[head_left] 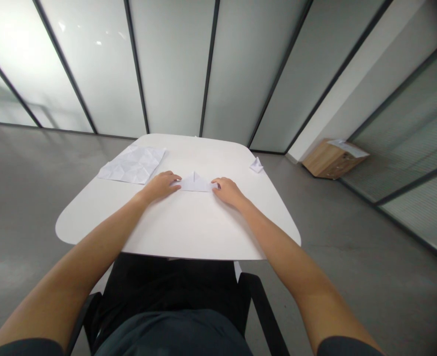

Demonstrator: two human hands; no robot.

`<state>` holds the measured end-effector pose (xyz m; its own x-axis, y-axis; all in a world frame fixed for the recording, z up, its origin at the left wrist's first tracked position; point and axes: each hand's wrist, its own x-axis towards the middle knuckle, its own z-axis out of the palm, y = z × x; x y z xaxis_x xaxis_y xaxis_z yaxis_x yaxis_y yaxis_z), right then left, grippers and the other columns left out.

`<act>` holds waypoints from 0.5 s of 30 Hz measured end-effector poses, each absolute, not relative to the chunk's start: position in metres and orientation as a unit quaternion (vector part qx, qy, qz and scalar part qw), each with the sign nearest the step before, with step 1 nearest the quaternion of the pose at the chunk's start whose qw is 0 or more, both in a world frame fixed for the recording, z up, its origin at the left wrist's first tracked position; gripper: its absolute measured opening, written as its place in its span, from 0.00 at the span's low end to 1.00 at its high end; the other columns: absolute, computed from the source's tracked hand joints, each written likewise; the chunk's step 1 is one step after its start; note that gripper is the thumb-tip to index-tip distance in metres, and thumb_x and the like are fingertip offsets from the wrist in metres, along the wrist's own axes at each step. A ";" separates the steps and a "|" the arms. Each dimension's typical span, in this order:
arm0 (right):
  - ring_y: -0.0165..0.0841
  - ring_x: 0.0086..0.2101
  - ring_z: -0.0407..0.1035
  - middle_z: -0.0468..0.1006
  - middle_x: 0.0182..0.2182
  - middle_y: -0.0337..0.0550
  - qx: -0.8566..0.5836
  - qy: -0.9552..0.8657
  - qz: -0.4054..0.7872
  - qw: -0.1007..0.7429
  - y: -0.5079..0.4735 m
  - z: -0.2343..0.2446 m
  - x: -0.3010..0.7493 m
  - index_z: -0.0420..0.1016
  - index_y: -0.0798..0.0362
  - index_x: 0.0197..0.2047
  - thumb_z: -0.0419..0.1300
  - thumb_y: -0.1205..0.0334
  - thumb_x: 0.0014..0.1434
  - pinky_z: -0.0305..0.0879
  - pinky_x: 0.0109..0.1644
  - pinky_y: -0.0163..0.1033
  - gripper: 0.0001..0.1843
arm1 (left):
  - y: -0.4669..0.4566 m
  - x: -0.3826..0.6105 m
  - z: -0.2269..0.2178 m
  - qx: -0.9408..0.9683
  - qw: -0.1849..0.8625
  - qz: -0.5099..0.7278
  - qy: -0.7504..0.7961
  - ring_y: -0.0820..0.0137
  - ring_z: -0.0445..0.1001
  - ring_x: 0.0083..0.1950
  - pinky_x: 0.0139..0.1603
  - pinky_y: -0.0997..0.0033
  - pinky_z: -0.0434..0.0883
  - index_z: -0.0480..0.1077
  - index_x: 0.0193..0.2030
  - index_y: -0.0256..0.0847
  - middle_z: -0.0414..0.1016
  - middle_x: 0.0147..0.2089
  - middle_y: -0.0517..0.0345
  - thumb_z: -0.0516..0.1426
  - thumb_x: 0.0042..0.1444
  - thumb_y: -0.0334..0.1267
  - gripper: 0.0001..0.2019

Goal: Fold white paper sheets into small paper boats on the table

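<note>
A folded sheet of white paper (195,184) lies on the white table (189,227) in front of me, its upper edge rising to a peak with an upright crease in the middle. My left hand (161,186) grips its left corner between thumb and fingers. At the opposite corner, my right hand (227,191) pinches the paper the same way. Both corners are partly hidden by my fingers.
A creased, unfolded paper sheet (133,164) lies at the table's back left. Near the right edge sits a small folded paper piece (256,165). A wooden cabinet (331,159) stands on the floor to the right, by frosted glass panels (170,69). My chair's armrest (261,306) is below.
</note>
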<state>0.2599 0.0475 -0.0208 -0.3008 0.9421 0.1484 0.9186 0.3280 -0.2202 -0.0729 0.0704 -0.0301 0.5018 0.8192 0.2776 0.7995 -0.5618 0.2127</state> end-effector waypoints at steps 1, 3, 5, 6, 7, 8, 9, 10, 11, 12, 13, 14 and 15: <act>0.41 0.52 0.74 0.81 0.53 0.50 -0.581 -0.803 0.047 0.125 0.048 -0.020 0.261 0.78 0.50 0.63 0.61 0.61 0.69 0.65 0.61 0.44 0.20 | 0.070 -0.073 -0.030 0.869 0.021 0.178 0.461 0.57 0.76 0.58 0.67 0.56 0.69 0.77 0.62 0.44 0.78 0.58 0.48 0.56 0.68 0.50 0.22; 0.42 0.53 0.73 0.80 0.54 0.50 -0.583 -0.801 0.047 0.128 0.047 -0.019 0.262 0.78 0.49 0.63 0.61 0.62 0.69 0.65 0.62 0.44 0.20 | 0.068 -0.073 -0.028 0.874 0.004 0.189 0.448 0.56 0.75 0.60 0.70 0.52 0.66 0.77 0.64 0.45 0.77 0.60 0.47 0.58 0.67 0.49 0.22; 0.43 0.55 0.71 0.79 0.56 0.50 -0.577 -0.805 0.037 0.134 0.045 -0.018 0.262 0.78 0.47 0.64 0.61 0.63 0.70 0.63 0.62 0.45 0.21 | 0.066 -0.069 -0.026 0.880 0.000 0.204 0.428 0.56 0.74 0.60 0.71 0.51 0.66 0.76 0.65 0.46 0.76 0.61 0.46 0.58 0.67 0.46 0.21; 0.44 0.56 0.70 0.78 0.58 0.49 -0.569 -0.811 0.027 0.135 0.044 -0.016 0.261 0.79 0.46 0.63 0.61 0.64 0.69 0.63 0.63 0.47 0.20 | 0.064 -0.067 -0.025 0.888 0.006 0.206 0.412 0.56 0.74 0.60 0.70 0.51 0.66 0.77 0.64 0.47 0.76 0.61 0.47 0.57 0.68 0.43 0.21; 0.45 0.57 0.68 0.78 0.58 0.49 -0.556 -0.820 0.014 0.135 0.042 -0.015 0.260 0.80 0.45 0.62 0.61 0.66 0.69 0.62 0.63 0.48 0.20 | 0.062 -0.063 -0.025 0.897 0.014 0.203 0.393 0.57 0.74 0.60 0.70 0.52 0.66 0.77 0.64 0.47 0.77 0.60 0.47 0.56 0.68 0.40 0.20; 0.46 0.58 0.67 0.78 0.59 0.48 -0.539 -0.832 0.001 0.132 0.040 -0.014 0.258 0.81 0.44 0.61 0.60 0.67 0.69 0.61 0.63 0.49 0.20 | 0.060 -0.060 -0.025 0.906 0.022 0.196 0.375 0.58 0.74 0.60 0.70 0.53 0.67 0.78 0.63 0.48 0.78 0.60 0.48 0.54 0.68 0.36 0.20; 0.46 0.59 0.66 0.78 0.58 0.48 -0.520 -0.845 -0.011 0.127 0.038 -0.013 0.255 0.82 0.44 0.59 0.59 0.70 0.69 0.60 0.63 0.50 0.20 | 0.059 -0.056 -0.026 0.913 0.027 0.188 0.361 0.59 0.75 0.60 0.70 0.54 0.67 0.79 0.62 0.49 0.79 0.59 0.49 0.53 0.68 0.33 0.21; 0.46 0.59 0.65 0.79 0.58 0.48 -0.499 -0.858 -0.018 0.121 0.037 -0.012 0.252 0.83 0.44 0.58 0.58 0.71 0.69 0.59 0.63 0.50 0.21 | 0.057 -0.053 -0.027 0.918 0.028 0.181 0.351 0.59 0.75 0.60 0.69 0.55 0.68 0.79 0.63 0.49 0.79 0.60 0.50 0.52 0.68 0.31 0.22; 0.46 0.59 0.65 0.80 0.57 0.48 -0.479 -0.870 -0.023 0.113 0.035 -0.011 0.249 0.83 0.45 0.58 0.56 0.73 0.69 0.59 0.62 0.50 0.22 | 0.056 -0.049 -0.028 0.921 0.025 0.176 0.347 0.60 0.75 0.60 0.69 0.56 0.69 0.79 0.63 0.50 0.79 0.60 0.51 0.51 0.68 0.30 0.23; 0.45 0.58 0.66 0.81 0.57 0.48 -0.463 -0.880 -0.025 0.105 0.034 -0.011 0.245 0.83 0.46 0.58 0.55 0.74 0.70 0.59 0.61 0.50 0.23 | 0.055 -0.047 -0.029 0.921 0.020 0.172 0.348 0.60 0.75 0.59 0.68 0.56 0.69 0.78 0.64 0.50 0.79 0.61 0.51 0.51 0.68 0.29 0.24; 0.44 0.57 0.66 0.81 0.57 0.49 -0.451 -0.887 -0.026 0.098 0.033 -0.011 0.242 0.83 0.47 0.59 0.54 0.75 0.70 0.59 0.61 0.49 0.23 | 0.054 -0.045 -0.029 0.920 0.014 0.169 0.353 0.60 0.75 0.59 0.68 0.56 0.70 0.78 0.64 0.51 0.79 0.61 0.52 0.51 0.68 0.29 0.24; 0.44 0.57 0.67 0.81 0.56 0.49 -0.443 -0.892 -0.027 0.091 0.033 -0.012 0.238 0.82 0.48 0.59 0.53 0.75 0.70 0.60 0.60 0.49 0.24 | 0.053 -0.043 -0.029 0.918 0.008 0.166 0.361 0.60 0.76 0.59 0.67 0.56 0.70 0.78 0.64 0.51 0.79 0.61 0.52 0.51 0.68 0.29 0.24; 0.43 0.57 0.68 0.82 0.56 0.50 -0.437 -0.895 -0.028 0.086 0.033 -0.012 0.236 0.82 0.49 0.60 0.53 0.74 0.70 0.60 0.60 0.48 0.23 | 0.051 -0.041 -0.028 0.915 0.001 0.162 0.369 0.59 0.76 0.59 0.67 0.56 0.71 0.78 0.64 0.51 0.80 0.61 0.52 0.51 0.68 0.29 0.24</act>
